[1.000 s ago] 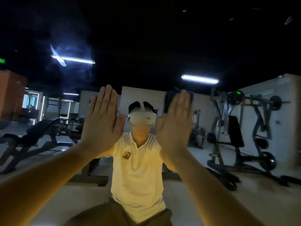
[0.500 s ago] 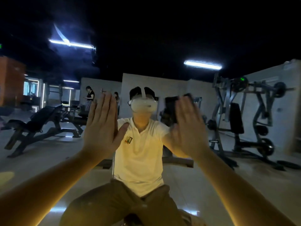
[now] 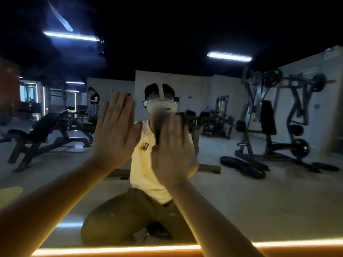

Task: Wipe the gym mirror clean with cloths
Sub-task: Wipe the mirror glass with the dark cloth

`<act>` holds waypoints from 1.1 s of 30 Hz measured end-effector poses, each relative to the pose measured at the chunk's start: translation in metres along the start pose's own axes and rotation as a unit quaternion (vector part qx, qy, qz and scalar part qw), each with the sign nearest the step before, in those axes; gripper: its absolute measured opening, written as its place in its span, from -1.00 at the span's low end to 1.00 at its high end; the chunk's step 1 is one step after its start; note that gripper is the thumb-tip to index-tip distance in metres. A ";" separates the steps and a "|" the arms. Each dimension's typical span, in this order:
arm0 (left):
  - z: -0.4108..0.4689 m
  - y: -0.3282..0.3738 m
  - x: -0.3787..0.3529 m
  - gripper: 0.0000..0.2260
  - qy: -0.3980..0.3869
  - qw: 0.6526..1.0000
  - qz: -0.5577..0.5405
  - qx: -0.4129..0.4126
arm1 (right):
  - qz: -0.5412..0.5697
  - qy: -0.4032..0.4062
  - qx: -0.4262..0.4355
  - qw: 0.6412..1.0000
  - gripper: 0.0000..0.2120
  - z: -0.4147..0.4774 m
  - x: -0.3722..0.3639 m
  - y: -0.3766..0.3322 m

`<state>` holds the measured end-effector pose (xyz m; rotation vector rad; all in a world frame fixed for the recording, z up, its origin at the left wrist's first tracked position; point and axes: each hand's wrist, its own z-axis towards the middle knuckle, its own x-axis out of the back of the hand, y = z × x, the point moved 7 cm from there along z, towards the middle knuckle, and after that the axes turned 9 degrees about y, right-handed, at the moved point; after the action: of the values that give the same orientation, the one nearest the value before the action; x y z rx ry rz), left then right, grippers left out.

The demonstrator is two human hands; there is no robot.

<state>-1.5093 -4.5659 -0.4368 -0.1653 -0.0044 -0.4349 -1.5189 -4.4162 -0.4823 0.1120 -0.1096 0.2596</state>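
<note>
Fingers [image 3: 120, 108] straight, flat against mirror [image 3: 241, 201]

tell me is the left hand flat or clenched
Flat: the left hand has its fingers straight and close together, thumb out to the side, palm toward the mirror. Whether the palm actually touches it, cannot tell.

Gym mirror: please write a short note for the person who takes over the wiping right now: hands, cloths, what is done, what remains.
Left hand: flat, fingers straight, held up at the mirror; no cloth plainly visible under it.
Right hand: flat, blurred, presses a dark cloth on the glass.
Done: how much is wiped cannot be told.
Left to do: a pale streak shows high on the left; probably wipe there, then the rest.
</note>
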 end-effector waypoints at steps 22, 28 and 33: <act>-0.074 0.007 -0.022 -0.30 -0.019 0.993 0.112 0.035 | -0.031 -0.010 -0.073 0.997 -0.35 -0.096 0.008 0.043; -0.074 0.010 -0.021 -0.32 -0.004 0.994 0.104 0.021 | -0.021 -0.066 0.170 0.983 -0.42 -0.108 -0.004 -0.005; -0.074 0.008 -0.020 -0.32 0.004 0.994 0.105 0.025 | -0.072 -0.053 0.077 0.993 -0.45 -0.089 0.023 0.097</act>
<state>-1.5261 -4.5621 -0.5121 -0.1128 0.0088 -0.2260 -1.5137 -4.3059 -0.5583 0.2853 -0.1855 0.1167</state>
